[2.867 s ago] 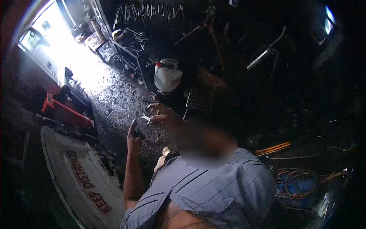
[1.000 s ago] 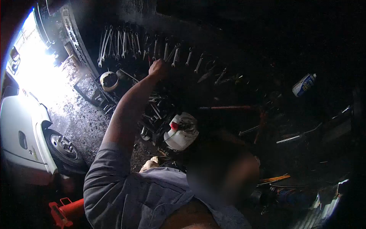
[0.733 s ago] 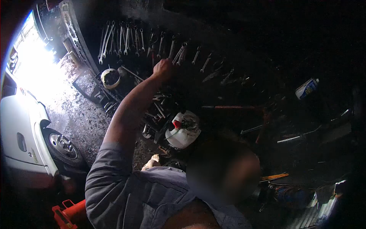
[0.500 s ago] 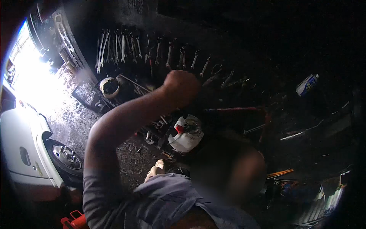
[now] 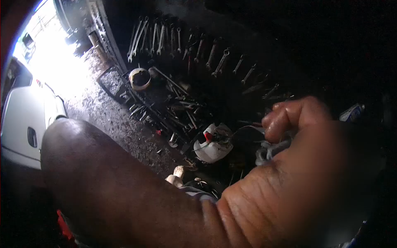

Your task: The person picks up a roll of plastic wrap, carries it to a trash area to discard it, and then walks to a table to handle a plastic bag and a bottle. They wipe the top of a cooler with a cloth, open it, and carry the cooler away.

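My left hand (image 5: 285, 177) is large and close on the right, with its forearm crossing the view from the left. The fingers curl in towards the palm around a grey, stringy bundle (image 5: 271, 152), part of which shows below them. Left of the fingers, on the floor, stands a cut-open white plastic container (image 5: 213, 151) with a red piece (image 5: 208, 137) at its top; its contents are dark and unclear. Blur covers the outer side of the hand. My right hand does not show.
Wrenches (image 5: 159, 39) hang in a row on the dark wall. Below lie a heap of metal tools (image 5: 182, 111) and a round white tub (image 5: 139, 78). A pale car (image 5: 25, 124) stands at the left; a spray can (image 5: 351, 113) shows behind my fingers.
My left hand has come from above the white container to the right and much closer to the camera. The grey bundle now shows in it. The view has shifted a little.
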